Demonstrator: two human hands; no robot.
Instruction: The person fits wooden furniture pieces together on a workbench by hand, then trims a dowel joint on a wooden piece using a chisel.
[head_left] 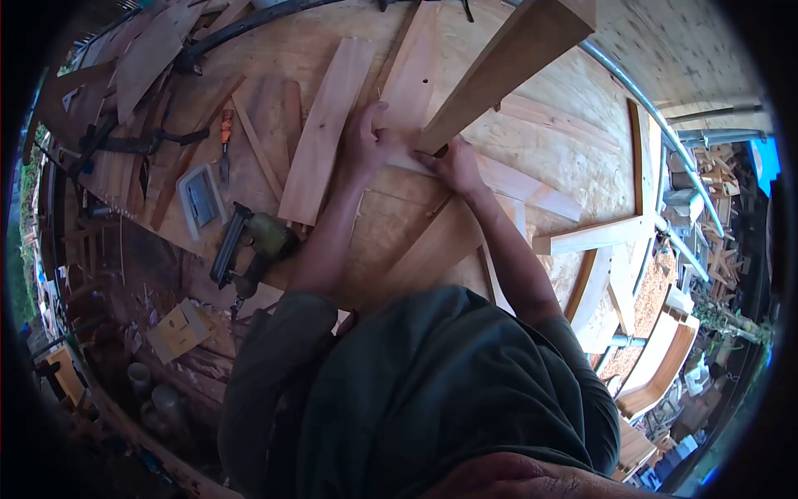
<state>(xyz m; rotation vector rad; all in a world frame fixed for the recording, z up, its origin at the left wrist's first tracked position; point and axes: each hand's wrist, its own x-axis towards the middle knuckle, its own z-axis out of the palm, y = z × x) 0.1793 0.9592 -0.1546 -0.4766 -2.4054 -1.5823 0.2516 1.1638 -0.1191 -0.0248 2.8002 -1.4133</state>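
- Broadly, the desk [582,170] spreads under both hands, strewn with loose wooden pieces.
- The square post [507,75] slants from its foot between the hands to the top edge of the view, where it is partly cut off.
- Near its foot, a pale upper board [407,83] and a crosswise board [532,190] come together; the fingers cover part of that spot.
- The nail gun [266,237] lies left of the left forearm.
- The left hand [363,145] has its grip apart, thumb and fingers spread beside the boards.
- The right hand [455,166] touches the post's foot with bent fingers; its grip seems close about the wood, but I cannot tell whether it is clamped.
- The orange-handled tool [226,129] lies farther left, its details too small to make out.
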